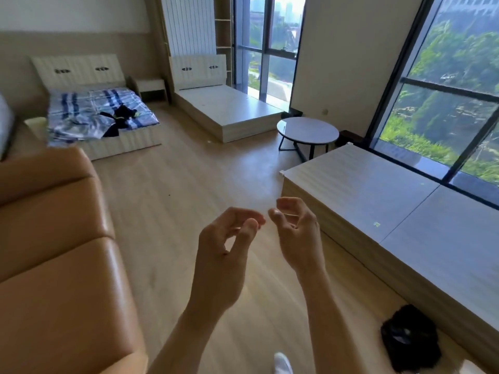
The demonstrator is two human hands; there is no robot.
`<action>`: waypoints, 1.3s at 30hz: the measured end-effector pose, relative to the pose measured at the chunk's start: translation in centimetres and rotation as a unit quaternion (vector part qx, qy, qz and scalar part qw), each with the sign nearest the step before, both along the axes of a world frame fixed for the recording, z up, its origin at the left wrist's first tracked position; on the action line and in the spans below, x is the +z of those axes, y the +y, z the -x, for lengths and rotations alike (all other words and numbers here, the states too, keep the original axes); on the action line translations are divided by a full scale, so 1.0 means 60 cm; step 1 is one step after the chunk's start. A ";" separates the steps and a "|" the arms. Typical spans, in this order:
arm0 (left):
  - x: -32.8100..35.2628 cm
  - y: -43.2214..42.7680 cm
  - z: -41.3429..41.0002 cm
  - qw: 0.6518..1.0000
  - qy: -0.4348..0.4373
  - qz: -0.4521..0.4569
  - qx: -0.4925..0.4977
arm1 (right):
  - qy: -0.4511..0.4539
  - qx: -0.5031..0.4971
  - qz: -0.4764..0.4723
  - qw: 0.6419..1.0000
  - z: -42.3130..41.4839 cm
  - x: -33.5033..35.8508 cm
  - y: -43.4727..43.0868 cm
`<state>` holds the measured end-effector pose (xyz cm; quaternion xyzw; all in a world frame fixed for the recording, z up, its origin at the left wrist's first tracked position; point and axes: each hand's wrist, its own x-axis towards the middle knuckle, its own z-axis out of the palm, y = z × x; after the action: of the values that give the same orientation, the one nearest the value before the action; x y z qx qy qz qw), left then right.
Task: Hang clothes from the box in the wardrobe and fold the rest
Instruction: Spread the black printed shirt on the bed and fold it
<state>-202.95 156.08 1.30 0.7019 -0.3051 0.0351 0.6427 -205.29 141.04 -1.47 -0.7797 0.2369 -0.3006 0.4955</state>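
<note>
Judging by the empty hands, the step in hand looks like fetching the next garment: nothing is carried, and neither box nor wardrobe shows. Dark clothes (121, 118) lie heaped on the striped bed (73, 103) at the far left, well apart from both hands, beyond the near-left sofa (54, 238). The next move probably calls for crossing the floor (175, 184) to that bed and picking up one piece to hang or fold. The left hand (225, 247) and right hand (297, 228) are raised near centre, close together with fingertips almost meeting. Their fingers are loosely curled, thumbs near the fingertips, and each holds nothing.
</note>
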 end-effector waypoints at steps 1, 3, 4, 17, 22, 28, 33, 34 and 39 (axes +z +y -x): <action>-0.011 -0.018 -0.034 1.000 -0.005 -0.009 0.019 | 0.001 0.017 0.000 1.000 -0.043 -0.009 -0.018; -0.026 -0.055 -0.103 0.998 -0.009 -0.021 0.052 | -0.003 0.044 -0.002 0.999 -0.130 -0.021 -0.055; -0.033 -0.073 -0.140 0.997 -0.010 -0.025 0.071 | -0.009 0.058 -0.006 0.998 -0.178 -0.025 -0.074; 0.019 -0.214 -0.583 0.961 0.021 0.034 0.272 | -0.031 0.268 -0.046 0.962 -0.732 0.015 -0.190; -0.010 -0.223 -0.765 0.953 0.037 0.053 0.294 | -0.018 0.301 -0.055 0.952 -0.920 -0.042 -0.186; -0.017 -0.215 -1.061 0.946 0.049 0.073 0.312 | 0.001 0.324 -0.031 0.945 -1.216 -0.057 -0.175; 0.003 -0.202 -1.274 0.949 0.052 0.073 0.304 | -0.003 0.303 -0.038 0.952 -1.426 -0.037 -0.170; 0.004 -0.200 -1.319 0.950 0.055 0.069 0.299 | -0.004 0.297 -0.044 0.954 -1.470 -0.036 -0.168; 0.000 -0.191 -1.526 0.952 0.057 0.067 0.292 | -0.001 0.294 -0.073 0.953 -1.675 -0.048 -0.151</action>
<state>-111.42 144.61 1.31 0.7165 -0.0465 0.2016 0.6662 -104.77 131.96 -4.35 -0.7762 0.0180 -0.1243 0.6178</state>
